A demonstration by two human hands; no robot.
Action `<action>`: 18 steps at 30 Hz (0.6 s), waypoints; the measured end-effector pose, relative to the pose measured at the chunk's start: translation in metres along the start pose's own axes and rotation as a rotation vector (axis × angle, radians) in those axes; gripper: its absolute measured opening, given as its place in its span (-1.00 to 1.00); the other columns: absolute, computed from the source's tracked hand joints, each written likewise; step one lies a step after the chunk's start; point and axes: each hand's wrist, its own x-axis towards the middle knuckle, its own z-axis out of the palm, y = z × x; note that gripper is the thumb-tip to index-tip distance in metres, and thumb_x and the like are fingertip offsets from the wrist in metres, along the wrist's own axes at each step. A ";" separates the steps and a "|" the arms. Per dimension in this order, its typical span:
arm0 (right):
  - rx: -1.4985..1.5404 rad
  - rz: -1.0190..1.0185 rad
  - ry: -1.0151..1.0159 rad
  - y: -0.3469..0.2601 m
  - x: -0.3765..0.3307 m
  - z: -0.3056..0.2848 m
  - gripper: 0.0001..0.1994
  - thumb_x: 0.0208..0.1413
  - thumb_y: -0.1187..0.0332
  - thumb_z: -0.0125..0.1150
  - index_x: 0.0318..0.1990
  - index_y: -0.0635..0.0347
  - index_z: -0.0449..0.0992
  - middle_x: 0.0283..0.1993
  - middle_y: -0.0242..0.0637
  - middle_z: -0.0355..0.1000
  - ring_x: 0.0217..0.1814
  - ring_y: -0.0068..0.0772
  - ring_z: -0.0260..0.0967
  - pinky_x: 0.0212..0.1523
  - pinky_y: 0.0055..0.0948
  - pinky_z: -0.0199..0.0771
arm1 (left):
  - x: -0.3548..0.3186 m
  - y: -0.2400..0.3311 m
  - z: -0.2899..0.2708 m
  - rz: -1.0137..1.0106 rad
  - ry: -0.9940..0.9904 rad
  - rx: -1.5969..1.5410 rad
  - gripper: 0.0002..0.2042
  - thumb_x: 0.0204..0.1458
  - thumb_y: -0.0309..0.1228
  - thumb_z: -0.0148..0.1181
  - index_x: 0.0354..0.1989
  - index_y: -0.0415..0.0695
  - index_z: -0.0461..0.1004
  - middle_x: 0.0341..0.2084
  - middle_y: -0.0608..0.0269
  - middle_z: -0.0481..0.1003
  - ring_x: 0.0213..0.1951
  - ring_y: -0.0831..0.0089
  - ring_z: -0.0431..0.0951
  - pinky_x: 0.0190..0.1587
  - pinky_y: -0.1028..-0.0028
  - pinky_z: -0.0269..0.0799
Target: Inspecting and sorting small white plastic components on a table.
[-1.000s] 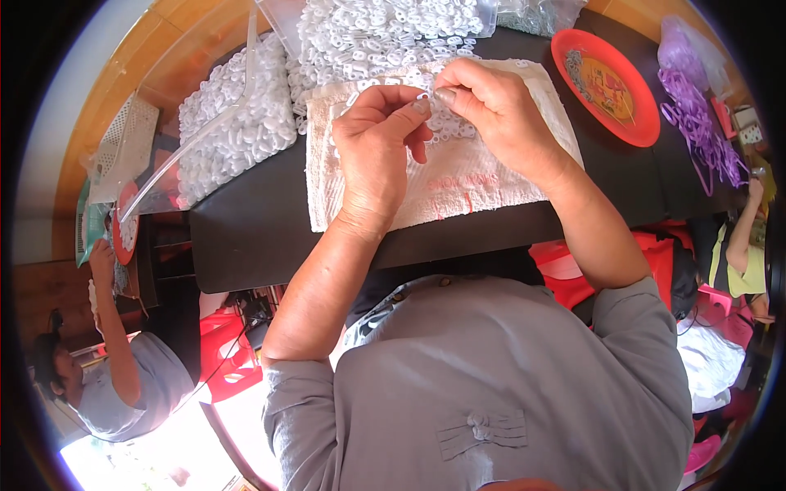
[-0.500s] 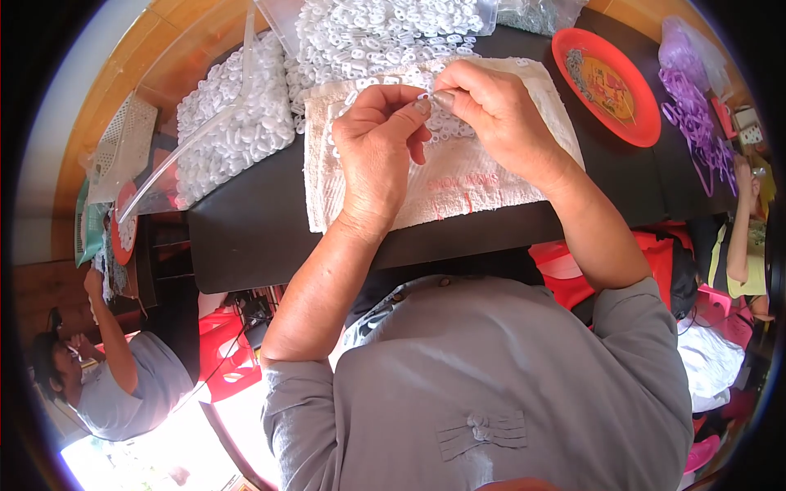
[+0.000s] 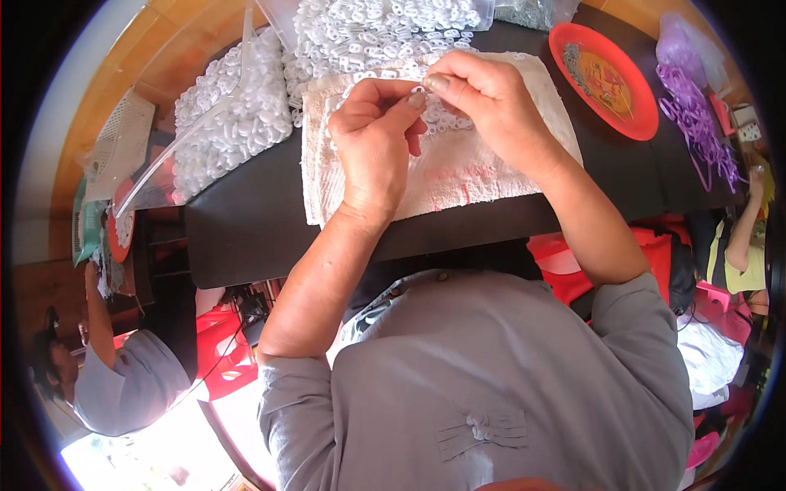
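My left hand [image 3: 375, 135] and my right hand [image 3: 491, 102] meet over a pale cloth [image 3: 524, 147] with red lettering. Between the left thumb and forefinger sits a small white plastic piece [image 3: 420, 89], partly hidden by the fingers. The right thumb and forefinger are pinched together against it; anything else within that pinch is too small to make out. Under and behind the hands, white oval pieces with holes [image 3: 446, 123] lie loose on the cloth.
A clear bag of white pieces [image 3: 233, 123] stands left of the cloth, and a heap of white pieces [image 3: 368, 29] lies behind. At right are a red plate [image 3: 643, 123] with small metal bits and purple ribbons [image 3: 696, 106]. Other people sit on both sides.
Both hands keep pinching at the same spot, with the fingertips shifted slightly. The view has tilted a little. The person at left has lowered their head and arm slightly.
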 end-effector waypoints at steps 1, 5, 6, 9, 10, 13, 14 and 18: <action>0.017 0.012 0.013 0.000 0.000 -0.003 -0.95 0.19 0.51 0.08 -0.28 0.29 0.45 -0.51 -0.49 0.28 -0.45 -0.72 0.16 -0.41 -0.62 0.19 | 0.000 0.001 0.001 -0.020 -0.008 -0.030 -0.95 0.01 -0.66 0.17 -0.34 -0.32 0.47 -0.60 0.26 0.47 -0.62 0.62 0.41 -0.63 0.63 0.28; -0.093 0.017 0.015 -0.002 0.001 -0.007 -0.92 0.21 0.46 0.10 -0.27 0.29 0.44 -0.48 -0.45 0.29 -0.41 -0.69 0.18 -0.36 -0.62 0.22 | 0.000 0.002 0.000 -0.038 0.008 -0.012 -0.94 0.01 -0.65 0.18 -0.34 -0.32 0.47 -0.59 0.24 0.47 -0.61 0.60 0.42 -0.63 0.63 0.28; -0.116 -0.017 0.002 0.000 0.001 -0.007 -0.93 0.20 0.48 0.09 -0.27 0.29 0.43 -0.46 -0.44 0.29 -0.40 -0.67 0.18 -0.35 -0.60 0.23 | 0.000 0.002 0.000 -0.050 0.002 -0.024 -0.94 0.01 -0.65 0.18 -0.34 -0.33 0.47 -0.58 0.24 0.47 -0.61 0.60 0.43 -0.63 0.62 0.28; -0.147 -0.050 -0.029 0.004 0.001 -0.007 -0.96 0.17 0.52 0.07 -0.28 0.30 0.41 -0.44 -0.42 0.30 -0.38 -0.64 0.19 -0.34 -0.58 0.25 | 0.000 0.002 0.001 -0.060 -0.010 -0.026 -0.94 0.01 -0.64 0.18 -0.34 -0.33 0.47 -0.58 0.22 0.48 -0.61 0.59 0.43 -0.63 0.62 0.28; -0.156 -0.049 -0.046 0.005 0.001 -0.007 -0.98 0.15 0.54 0.06 -0.29 0.30 0.39 -0.43 -0.42 0.30 -0.37 -0.62 0.19 -0.33 -0.57 0.26 | 0.000 0.002 0.001 -0.056 -0.016 -0.017 -0.94 0.01 -0.63 0.18 -0.34 -0.34 0.47 -0.57 0.21 0.48 -0.61 0.59 0.44 -0.63 0.62 0.28; -0.139 -0.029 -0.039 0.005 0.000 -0.007 -0.99 0.12 0.58 0.04 -0.31 0.30 0.38 -0.44 -0.42 0.30 -0.38 -0.62 0.19 -0.34 -0.56 0.26 | 0.001 0.003 0.001 -0.088 -0.023 0.012 -0.94 0.03 -0.62 0.16 -0.33 -0.34 0.47 -0.56 0.20 0.49 -0.60 0.58 0.44 -0.63 0.61 0.27; -0.137 -0.029 -0.037 0.006 0.000 -0.008 -0.99 0.12 0.58 0.04 -0.31 0.30 0.38 -0.44 -0.42 0.30 -0.38 -0.62 0.19 -0.34 -0.56 0.26 | 0.001 0.004 0.001 -0.089 -0.024 0.015 -0.94 0.03 -0.62 0.16 -0.33 -0.34 0.47 -0.56 0.20 0.49 -0.60 0.58 0.44 -0.63 0.61 0.27; -0.137 -0.055 -0.006 0.010 -0.002 -0.002 -0.98 0.13 0.58 0.02 -0.31 0.29 0.38 -0.45 -0.41 0.31 -0.42 -0.64 0.22 -0.39 -0.57 0.28 | 0.002 0.000 0.000 -0.121 -0.039 0.013 -0.96 0.05 -0.60 0.14 -0.36 -0.32 0.46 -0.57 0.22 0.48 -0.62 0.58 0.42 -0.65 0.61 0.26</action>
